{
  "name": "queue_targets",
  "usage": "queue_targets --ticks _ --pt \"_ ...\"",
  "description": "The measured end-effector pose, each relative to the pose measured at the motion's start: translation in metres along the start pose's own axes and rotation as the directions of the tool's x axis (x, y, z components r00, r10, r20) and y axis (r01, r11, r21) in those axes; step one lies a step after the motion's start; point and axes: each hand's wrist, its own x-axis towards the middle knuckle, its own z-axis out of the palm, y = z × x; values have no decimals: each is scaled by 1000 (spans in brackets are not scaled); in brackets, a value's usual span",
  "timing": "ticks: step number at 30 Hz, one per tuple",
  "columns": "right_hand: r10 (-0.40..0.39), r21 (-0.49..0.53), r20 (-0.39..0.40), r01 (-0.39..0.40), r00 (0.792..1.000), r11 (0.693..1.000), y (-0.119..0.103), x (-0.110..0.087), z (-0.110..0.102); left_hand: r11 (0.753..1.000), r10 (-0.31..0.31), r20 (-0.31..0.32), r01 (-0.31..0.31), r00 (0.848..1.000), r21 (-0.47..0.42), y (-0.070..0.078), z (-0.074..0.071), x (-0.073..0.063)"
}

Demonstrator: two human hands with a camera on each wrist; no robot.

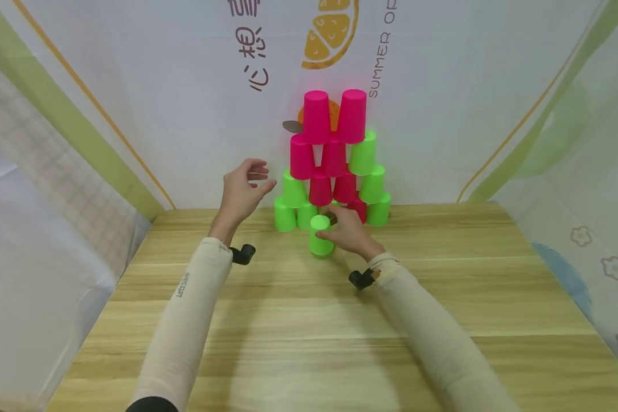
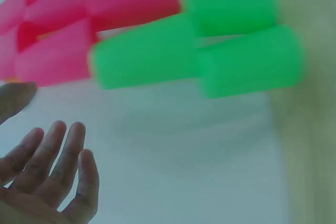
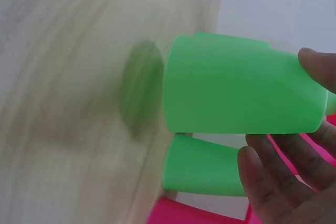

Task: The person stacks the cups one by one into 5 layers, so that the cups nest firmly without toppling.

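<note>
My right hand [image 1: 351,232] grips an upside-down green cup [image 1: 320,237] in front of the stack. In the right wrist view its thumb lies on one side of that green cup [image 3: 241,85] and the fingers on the other, with the cup's shadow on the tabletop beside its rim. Behind stands a tiered stack of upturned cups, with two pink cups on top, a left one [image 1: 316,117] and a right one [image 1: 352,116]. Left of the stack, my left hand [image 1: 241,191] is raised with fingers loosely spread, holding nothing; the left wrist view shows green cups [image 2: 252,61] and pink cups [image 2: 58,53] beside it.
The stack stands at the back edge of the wooden table [image 1: 288,320], close against a white printed cloth [image 1: 185,86]. Pale cloth also hangs at the left and right sides. A green cup [image 1: 285,214] and another green cup [image 1: 378,210] mark the bottom row's ends.
</note>
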Motion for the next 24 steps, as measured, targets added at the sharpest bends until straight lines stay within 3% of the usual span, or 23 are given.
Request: queue_targets --ticks 5,9,15,20,24 --pt "-8 9 2 8 1000 1000 -6 2 -15 996 -87 99 87 991 4 -33 6 -33" --pt "-36 7 2 36 999 999 -13 6 -30 992 -125 173 125 977 10 -48 12 -56" --pt "-96 39 38 95 995 995 -31 12 -58 992 -128 272 128 954 20 -54 22 -82" --pt "-64 13 98 63 993 998 -57 17 -90 993 -116 335 111 935 34 -52 31 -103" --pt "-56 0 103 57 993 998 -79 26 -120 994 -105 373 95 922 45 -53 36 -120"
